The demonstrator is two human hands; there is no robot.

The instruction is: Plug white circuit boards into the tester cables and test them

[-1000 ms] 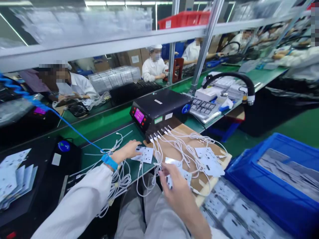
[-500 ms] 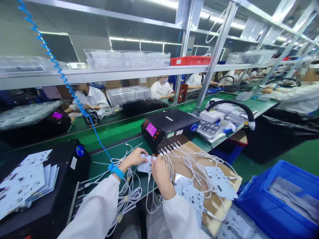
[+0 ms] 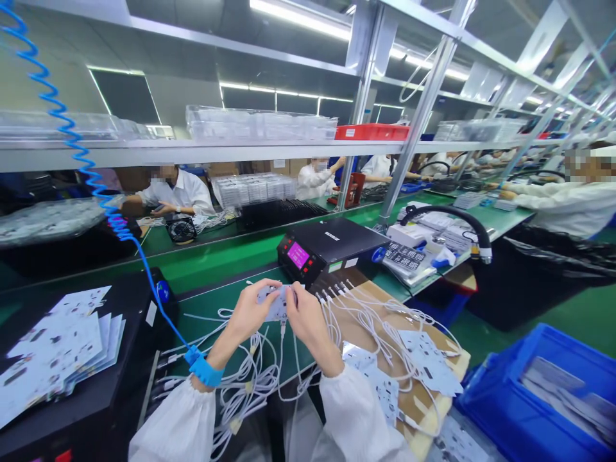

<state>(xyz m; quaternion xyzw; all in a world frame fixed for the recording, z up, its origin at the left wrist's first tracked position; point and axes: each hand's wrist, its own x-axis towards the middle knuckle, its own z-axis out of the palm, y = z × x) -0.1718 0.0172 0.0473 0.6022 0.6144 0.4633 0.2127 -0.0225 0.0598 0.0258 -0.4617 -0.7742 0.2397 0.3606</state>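
Note:
Both hands hold one white circuit board [image 3: 276, 310] above the front edge of the bench. My left hand [image 3: 250, 309] pinches its left side, and a blue wrist strap [image 3: 206, 368] with a coiled cord circles that wrist. My right hand [image 3: 304, 313] grips the board's right side, fingers closed on it. A white cable [image 3: 282, 340] hangs from the board's lower edge, its plug at the board. Bundled white cables [image 3: 255, 385] lie below and left of the hands. More circuit boards [image 3: 426, 359] with cables attached rest on the brown cardboard [image 3: 363, 321] at the right.
A black box with a lit purple screen [image 3: 297, 255] stands behind the hands. Stacked boards [image 3: 58, 346] lie on another black box [image 3: 129, 359] at the left. A blue bin [image 3: 500, 378] is at lower right. Metal posts and a shelf [image 3: 231, 153] cross ahead; co-workers sit beyond.
My hands have lifted the board slightly, and my left hand has turned so its thumb lies across the board's face. The camera view has shifted a little.

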